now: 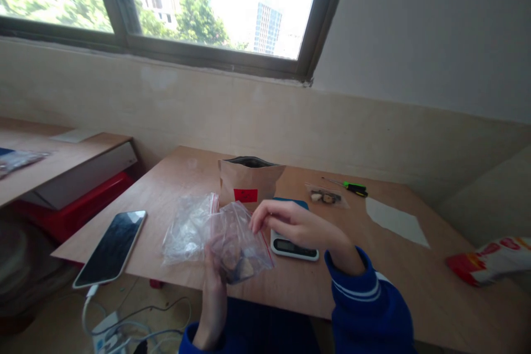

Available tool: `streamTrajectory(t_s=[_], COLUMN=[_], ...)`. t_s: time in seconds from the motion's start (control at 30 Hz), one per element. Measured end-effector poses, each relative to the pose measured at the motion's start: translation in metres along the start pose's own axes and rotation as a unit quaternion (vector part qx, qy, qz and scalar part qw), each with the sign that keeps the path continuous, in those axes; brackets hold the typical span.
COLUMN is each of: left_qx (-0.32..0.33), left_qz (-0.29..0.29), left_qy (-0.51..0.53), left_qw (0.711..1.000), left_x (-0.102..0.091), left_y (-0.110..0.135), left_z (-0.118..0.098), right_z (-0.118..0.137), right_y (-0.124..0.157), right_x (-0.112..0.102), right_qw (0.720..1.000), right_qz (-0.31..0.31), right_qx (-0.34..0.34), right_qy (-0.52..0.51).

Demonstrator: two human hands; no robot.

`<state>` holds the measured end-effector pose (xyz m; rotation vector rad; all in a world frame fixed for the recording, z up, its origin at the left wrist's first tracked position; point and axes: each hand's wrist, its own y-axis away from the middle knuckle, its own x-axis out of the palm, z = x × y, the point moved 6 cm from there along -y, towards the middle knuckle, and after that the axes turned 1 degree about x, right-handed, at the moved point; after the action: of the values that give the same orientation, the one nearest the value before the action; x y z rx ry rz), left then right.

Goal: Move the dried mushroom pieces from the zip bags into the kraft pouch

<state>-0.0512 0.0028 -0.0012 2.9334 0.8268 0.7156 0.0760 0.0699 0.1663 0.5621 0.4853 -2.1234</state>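
Observation:
My left hand [215, 287] reaches up from below the table's front edge and grips a clear zip bag [238, 243] with dark pieces in its bottom. My right hand [296, 225], in a blue sleeve with white stripes, pinches the same bag's top right edge by the red zip strip. A pile of empty clear bags [188, 227] lies just left of it. Behind the hands stands an open brown paper pouch [249, 180] with a red label. A small digital scale [292, 246] lies under my right hand.
A phone [112, 246] on a cable lies at the table's front left corner. A small filled bag [326, 196], a green screwdriver [352, 187] and a white sheet [396, 222] lie far right. A red-and-white packet [489, 260] sits at the right edge.

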Motion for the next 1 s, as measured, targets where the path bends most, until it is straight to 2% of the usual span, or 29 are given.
streamTrajectory(t_s=[0.07, 0.17, 0.33, 0.47, 0.6, 0.8, 1.0], left_qx=[0.001, 0.004, -0.022, -0.039, -0.031, -0.033, 0.009], left_qz=[0.002, 0.013, 0.016, 0.018, 0.018, 0.018, -0.018], left_qy=[0.009, 0.015, -0.024, -0.056, -0.055, -0.032, -0.046], left_qw=[1.0, 1.0, 0.999, 0.998, 0.998, 0.999, 0.999], left_x=[0.002, 0.004, 0.003, 0.001, 0.002, 0.004, -0.003], left_y=[0.001, 0.002, 0.006, 0.007, 0.008, 0.011, 0.001], left_z=[-0.001, 0.0, 0.006, 0.01, 0.007, -0.004, -0.002], right_z=[-0.011, -0.028, -0.032, -0.039, -0.045, -0.049, -0.051], right_y=[0.005, 0.006, 0.004, 0.007, 0.008, 0.009, 0.01], right_x=[0.013, 0.031, 0.06, 0.073, 0.074, 0.072, 0.056], right_qw=[0.997, 0.992, 0.994, 0.99, 0.994, 0.992, 0.992], right_qz=[0.037, 0.052, 0.064, 0.064, 0.036, 0.066, -0.01], right_qx=[0.046, 0.079, 0.024, 0.034, 0.04, 0.105, 0.124], right_qy=[0.046, 0.085, 0.085, 0.124, 0.097, -0.015, -0.033])
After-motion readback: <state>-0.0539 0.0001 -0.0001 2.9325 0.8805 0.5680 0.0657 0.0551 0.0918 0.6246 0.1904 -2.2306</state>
